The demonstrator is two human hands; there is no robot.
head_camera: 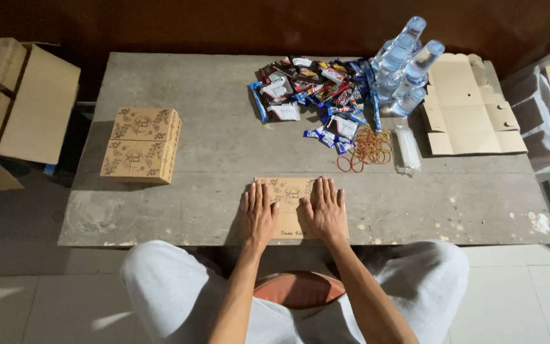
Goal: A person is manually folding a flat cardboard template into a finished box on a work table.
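A small brown cardboard box [291, 191] with a printed lid lies on the worn wooden table [211, 146] near its front edge. My left hand [259, 210] rests flat on the box's left side, fingers spread and pointing away from me. My right hand [326, 207] lies flat on its right side in the same way. Neither hand grips anything. The middle strip of the lid shows between them.
Two closed printed boxes [141, 145] stand at the table's left. Snack packets [310, 95], rubber bands [367, 150] and water bottles [405, 64] lie at the back right beside flat box blanks [469, 108]. A carton of boxes [14, 95] stands on the left floor.
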